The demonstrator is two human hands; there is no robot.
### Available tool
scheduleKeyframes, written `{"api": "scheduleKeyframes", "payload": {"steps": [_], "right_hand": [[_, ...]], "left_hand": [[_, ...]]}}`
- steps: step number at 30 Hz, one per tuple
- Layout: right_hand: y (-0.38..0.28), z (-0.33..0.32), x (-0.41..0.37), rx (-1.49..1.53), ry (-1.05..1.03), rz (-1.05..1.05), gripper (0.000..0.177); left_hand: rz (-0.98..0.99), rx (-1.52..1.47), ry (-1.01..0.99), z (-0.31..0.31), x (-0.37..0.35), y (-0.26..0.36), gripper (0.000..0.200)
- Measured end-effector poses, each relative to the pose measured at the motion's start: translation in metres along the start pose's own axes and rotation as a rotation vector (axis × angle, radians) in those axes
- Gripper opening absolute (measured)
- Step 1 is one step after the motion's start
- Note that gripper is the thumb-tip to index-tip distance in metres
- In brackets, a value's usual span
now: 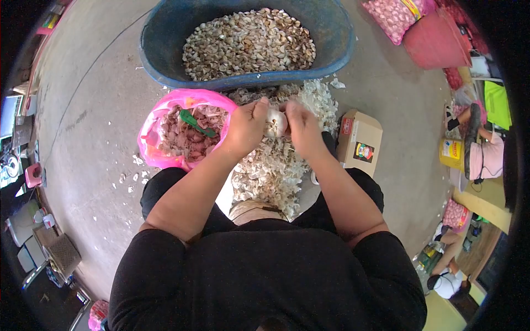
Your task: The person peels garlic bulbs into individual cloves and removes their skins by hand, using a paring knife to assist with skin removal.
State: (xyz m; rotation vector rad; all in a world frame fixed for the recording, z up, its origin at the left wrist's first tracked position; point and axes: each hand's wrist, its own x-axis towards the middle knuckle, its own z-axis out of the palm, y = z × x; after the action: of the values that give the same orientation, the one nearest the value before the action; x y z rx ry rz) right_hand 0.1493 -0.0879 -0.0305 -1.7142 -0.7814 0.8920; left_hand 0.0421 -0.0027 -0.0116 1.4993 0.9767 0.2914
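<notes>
A whitish garlic bulb (274,122) is held up in front of me, over a heap of loose garlic skins (268,174). My left hand (248,127) grips the bulb from its left side, thumb on top. At the bulb's right side, the curled fingers of my right hand (305,132) press against it, slightly blurred. To the left stands a pink plastic bag (148,135) with reddish garlic peel and bulbs inside. On that content lies a green-handled tool (197,122); its blade, if any, cannot be made out.
Beyond my hands sits a big blue tub (243,83) full of separated cloves (248,44). A cardboard box (361,140) lies right of the skins. Farther right are a red tub (436,41), a net sack of garlic (389,16), a yellow bucket (451,151) and two seated people.
</notes>
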Motion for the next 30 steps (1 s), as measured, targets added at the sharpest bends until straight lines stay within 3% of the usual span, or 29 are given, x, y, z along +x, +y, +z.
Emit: {"api": "scheduleKeyframes", "payload": {"steps": [1,4,5,7,10,11,14,17,20,23,25,26,28,30], "right_hand": [[-0.007,0.003,-0.007,0.026,-0.070,0.031,0.028],[-0.007,0.013,-0.014,0.007,0.043,-0.137,0.030],[-0.012,0.011,-0.014,0.250,0.000,-0.012,0.029],[-0.012,0.011,-0.013,0.148,0.074,-0.113,0.027],[-0.015,0.012,-0.016,-0.203,0.177,-0.267,0.025],[-0.016,0.013,-0.017,-0.354,0.210,-0.316,0.025],[-0.018,0.008,-0.012,-0.245,0.207,-0.255,0.025],[0.000,0.006,0.000,-0.020,0.156,0.030,0.026],[0.003,0.007,0.001,0.164,0.088,0.036,0.023],[-0.024,0.010,-0.015,-0.111,0.032,-0.204,0.022],[-0.026,0.007,-0.017,-0.207,-0.038,-0.117,0.021],[-0.026,0.004,-0.017,-0.254,-0.071,-0.073,0.021],[-0.015,0.002,-0.012,-0.006,-0.023,-0.125,0.022],[-0.008,0.004,-0.008,0.122,0.078,-0.172,0.022]], "left_hand": [[-0.030,0.073,0.010,0.000,-0.001,0.003,0.040],[0.048,0.105,0.031,0.006,-0.001,-0.002,0.040],[-0.009,-0.025,0.027,0.007,-0.001,-0.003,0.041],[-0.124,-0.283,0.023,0.009,0.000,-0.004,0.041],[0.181,-0.108,0.165,0.031,-0.004,-0.020,0.042],[0.152,-0.309,0.190,0.038,-0.008,-0.018,0.040],[0.050,-0.286,0.122,0.027,-0.007,-0.013,0.039],[-0.057,-0.434,0.086,0.021,-0.001,-0.008,0.035],[-0.088,-0.475,0.119,0.018,-0.002,0.000,0.035],[-0.149,-0.384,0.074,0.013,-0.007,0.009,0.036],[-0.153,-0.249,-0.008,0.010,-0.003,0.002,0.036],[-0.174,-0.383,-0.048,0.010,-0.001,-0.003,0.036],[-0.215,-0.649,-0.130,0.010,0.005,-0.012,0.035],[-0.240,-0.704,-0.092,0.014,0.010,-0.019,0.035]]}}
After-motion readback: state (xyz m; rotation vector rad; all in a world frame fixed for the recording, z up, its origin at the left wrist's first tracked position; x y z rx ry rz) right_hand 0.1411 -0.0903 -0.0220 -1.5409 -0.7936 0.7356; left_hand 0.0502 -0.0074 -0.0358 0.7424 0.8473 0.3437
